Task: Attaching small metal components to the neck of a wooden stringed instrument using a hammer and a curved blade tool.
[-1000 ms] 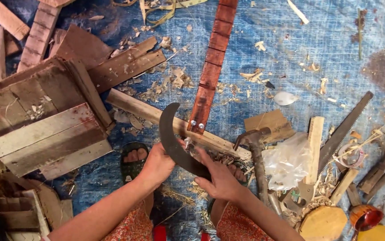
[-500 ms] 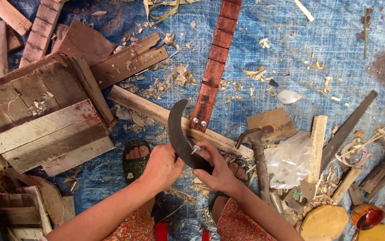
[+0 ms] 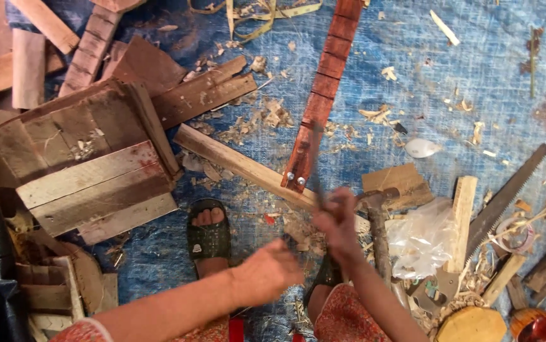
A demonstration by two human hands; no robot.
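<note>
My right hand (image 3: 339,221) grips the handle of a dark curved blade (image 3: 314,166). The blade is blurred and stands edge-on against the lower end of a long red notched wooden strip (image 3: 323,88). Two metal heads show at the strip's near end, which rests on a pale wooden batten (image 3: 235,161) lying slantwise on the blue tarp (image 3: 475,76). My left hand (image 3: 269,272) is blurred and curled into a fist below and left of the blade, off the tool. My foot in a dark sandal (image 3: 208,235) rests left of both hands.
A rough wooden crate (image 3: 89,164) and loose planks fill the left side. A hammer (image 3: 377,231), a clear plastic bag (image 3: 421,237), a hand saw (image 3: 507,196) and wood offcuts lie to the right. Shavings are scattered over the tarp.
My left hand has let go of the curved blade and dropped back toward me. My right hand has turned the blade edge-on against the red strip.
</note>
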